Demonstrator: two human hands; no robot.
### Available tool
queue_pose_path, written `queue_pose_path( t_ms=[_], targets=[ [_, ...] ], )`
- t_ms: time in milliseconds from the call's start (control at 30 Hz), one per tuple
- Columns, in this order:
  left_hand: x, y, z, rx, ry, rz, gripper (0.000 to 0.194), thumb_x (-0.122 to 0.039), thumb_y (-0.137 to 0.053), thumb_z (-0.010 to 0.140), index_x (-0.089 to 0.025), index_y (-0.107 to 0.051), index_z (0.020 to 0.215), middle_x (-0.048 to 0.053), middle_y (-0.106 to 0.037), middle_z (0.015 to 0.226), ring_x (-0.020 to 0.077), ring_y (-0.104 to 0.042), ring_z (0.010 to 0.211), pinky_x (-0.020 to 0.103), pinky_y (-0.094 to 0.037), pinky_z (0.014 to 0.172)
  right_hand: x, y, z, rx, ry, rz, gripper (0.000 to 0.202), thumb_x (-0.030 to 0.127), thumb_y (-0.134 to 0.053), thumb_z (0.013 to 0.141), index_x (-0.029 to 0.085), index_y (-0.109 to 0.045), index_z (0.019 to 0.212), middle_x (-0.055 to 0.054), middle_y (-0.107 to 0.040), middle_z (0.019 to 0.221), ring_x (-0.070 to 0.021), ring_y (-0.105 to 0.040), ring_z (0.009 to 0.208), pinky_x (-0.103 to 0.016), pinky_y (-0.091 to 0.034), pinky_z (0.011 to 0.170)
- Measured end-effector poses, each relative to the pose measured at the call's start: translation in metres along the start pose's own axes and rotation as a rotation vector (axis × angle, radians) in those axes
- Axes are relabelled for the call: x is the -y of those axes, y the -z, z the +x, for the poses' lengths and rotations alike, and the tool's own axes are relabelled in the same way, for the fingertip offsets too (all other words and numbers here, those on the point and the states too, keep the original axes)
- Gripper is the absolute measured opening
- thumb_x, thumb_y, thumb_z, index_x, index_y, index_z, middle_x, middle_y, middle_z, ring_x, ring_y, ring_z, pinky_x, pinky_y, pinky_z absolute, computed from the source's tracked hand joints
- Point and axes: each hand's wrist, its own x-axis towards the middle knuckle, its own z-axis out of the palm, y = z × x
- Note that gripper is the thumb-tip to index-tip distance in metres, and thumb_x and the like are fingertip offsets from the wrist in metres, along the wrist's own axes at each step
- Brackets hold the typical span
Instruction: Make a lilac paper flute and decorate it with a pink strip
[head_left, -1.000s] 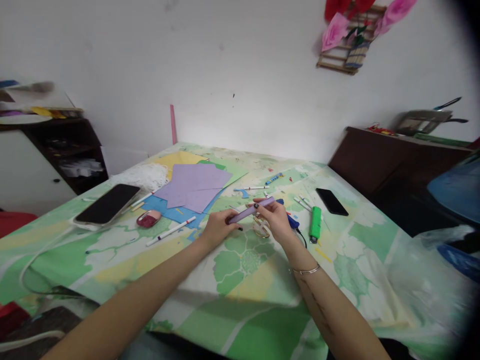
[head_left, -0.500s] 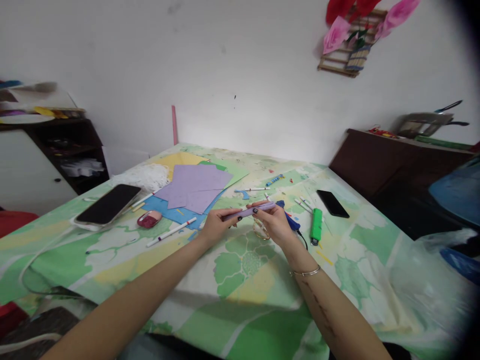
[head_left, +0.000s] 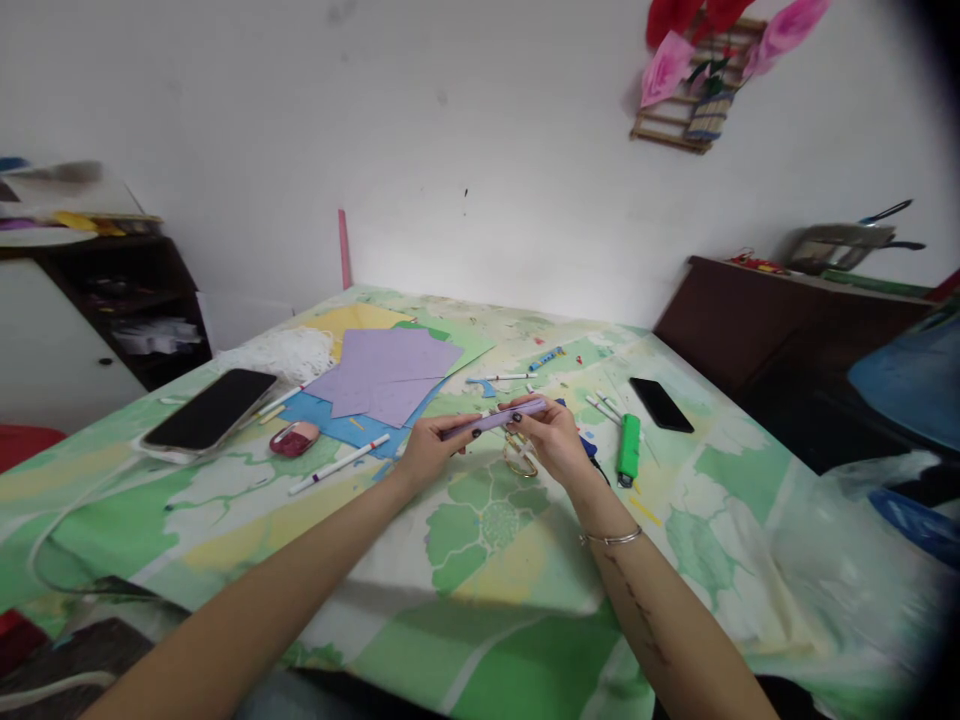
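Observation:
A narrow strip of purple paper, folded or rolled, is held level above the table between both hands. My left hand pinches its left end with thumb and fingers. At the other end my right hand is closed on the strip, thumb in front and fingers behind. Just below the right hand are scissors with gold-coloured handles, partly hidden. Behind that hand, a blue tool with a black cord is mostly covered. Purple paper sheets lie beyond the left hand on blue, green and yellow ones.
On the left are a phone, a pink and dark red case and a white marker. On the right lie a green glue-stick-like or cutter-like object and a black phone. A plastic bag sits at the right edge.
The view has shifted slightly. Both hands keep hold of the purple strip, and the right hand's fingers have moved a little along it, covering more of the blue tool.

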Motion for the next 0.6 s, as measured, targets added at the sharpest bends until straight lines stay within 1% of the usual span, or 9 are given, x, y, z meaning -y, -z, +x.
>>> queue_pose_path(
  t_ms=[200, 300, 367, 433, 500, 600],
  targets=[
    [0.002, 0.0005, 0.0004, -0.004, -0.029, 0.028, 0.03, -0.025, -0.069, 0.07, -0.015, -0.073, 0.097, 0.004, -0.07, 0.071, 0.0086, -0.053, 0.051, 0.021, -0.044, 0.051, -0.0037, 0.0008, 0.0009, -0.023, 0.016, -0.031, 0.024, 0.023, -0.08, 0.057, 0.018, -0.068, 0.077, -0.005, -0.072, 0.084, -0.0171, -0.066, 0.077, -0.029, -0.052, 0.071],
    [0.0043, 0.0005, 0.001, -0.009, -0.059, 0.05, 0.029, -0.026, -0.068, 0.071, -0.016, -0.073, 0.097, 0.005, -0.071, 0.076, 0.0101, -0.056, 0.055, 0.022, -0.046, 0.053, -0.0043, 0.0002, 0.0005, -0.034, 0.009, -0.031, 0.026, 0.026, -0.079, 0.059, 0.018, -0.065, 0.079, -0.005, -0.072, 0.086, -0.0175, -0.066, 0.079, -0.03, -0.053, 0.072],
    [0.006, 0.0006, 0.0013, -0.038, -0.104, 0.086, 0.027, -0.026, -0.068, 0.071, -0.016, -0.073, 0.096, 0.006, -0.071, 0.079, 0.0126, -0.06, 0.062, 0.024, -0.048, 0.058, -0.0036, 0.0001, 0.0004, -0.05, 0.002, -0.015, 0.033, 0.028, -0.079, 0.06, 0.02, -0.061, 0.086, -0.005, -0.072, 0.087, -0.0176, -0.067, 0.079, -0.031, -0.054, 0.073],
    [0.0068, 0.0008, 0.0012, -0.092, -0.162, 0.141, 0.025, -0.025, -0.068, 0.071, -0.017, -0.073, 0.094, 0.006, -0.071, 0.083, 0.0153, -0.062, 0.071, 0.026, -0.049, 0.064, -0.0027, 0.0004, 0.0007, -0.083, 0.01, 0.01, 0.044, 0.028, -0.081, 0.057, 0.023, -0.053, 0.091, -0.003, -0.073, 0.088, -0.0171, -0.067, 0.077, -0.032, -0.054, 0.073],
    [0.0067, 0.0008, 0.0005, -0.13, -0.217, 0.206, 0.022, -0.025, -0.068, 0.072, -0.018, -0.073, 0.093, 0.007, -0.071, 0.087, 0.0169, -0.063, 0.078, 0.027, -0.05, 0.068, -0.0026, 0.001, 0.0013, -0.117, 0.03, 0.028, 0.052, 0.026, -0.083, 0.053, 0.024, -0.046, 0.09, -0.002, -0.073, 0.088, -0.0167, -0.068, 0.076, -0.033, -0.054, 0.073],
    [0.0059, 0.0006, -0.0009, -0.154, -0.293, 0.298, 0.019, -0.025, -0.067, 0.075, -0.018, -0.072, 0.092, 0.007, -0.071, 0.087, 0.0169, -0.063, 0.078, 0.029, -0.051, 0.07, -0.0045, 0.0018, 0.0022, -0.148, 0.051, 0.021, 0.054, 0.027, -0.084, 0.052, 0.025, -0.042, 0.085, -0.002, -0.073, 0.086, -0.0174, -0.068, 0.076, -0.034, -0.054, 0.074]
  ],
)
